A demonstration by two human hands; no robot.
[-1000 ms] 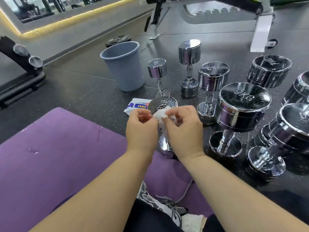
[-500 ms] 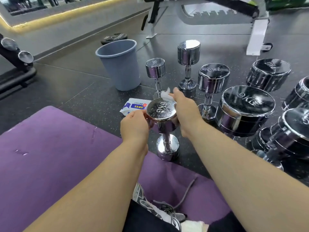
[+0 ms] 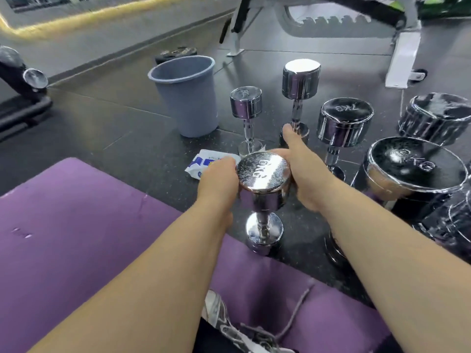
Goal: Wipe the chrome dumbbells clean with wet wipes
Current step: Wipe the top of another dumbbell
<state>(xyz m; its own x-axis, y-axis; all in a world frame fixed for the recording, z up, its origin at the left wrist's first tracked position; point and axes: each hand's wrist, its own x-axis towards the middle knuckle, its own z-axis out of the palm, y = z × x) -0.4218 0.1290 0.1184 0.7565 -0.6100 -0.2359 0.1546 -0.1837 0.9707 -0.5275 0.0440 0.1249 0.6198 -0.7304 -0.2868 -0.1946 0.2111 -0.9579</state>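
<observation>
My left hand (image 3: pixel 219 182) grips the head of the upright dumbbell (image 3: pixel 263 174) to steady it; my right hand (image 3: pixel 305 174) wraps its far side, apparently pressing a wipe (image 3: pixel 262 149).

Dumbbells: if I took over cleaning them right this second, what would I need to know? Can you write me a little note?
Left hand grips the near dumbbell by the left side of its top head.
Right hand cups the right side, fingers round the back; any wipe under it is hidden.
That dumbbell stands upright at the edge of the purple mat. The wipes pack lies just behind the left hand, with the grey bin beyond it.
Done: cannot tell which are clean.
Left: finish this one, then the other chrome dumbbells standing behind and to the right.
</observation>
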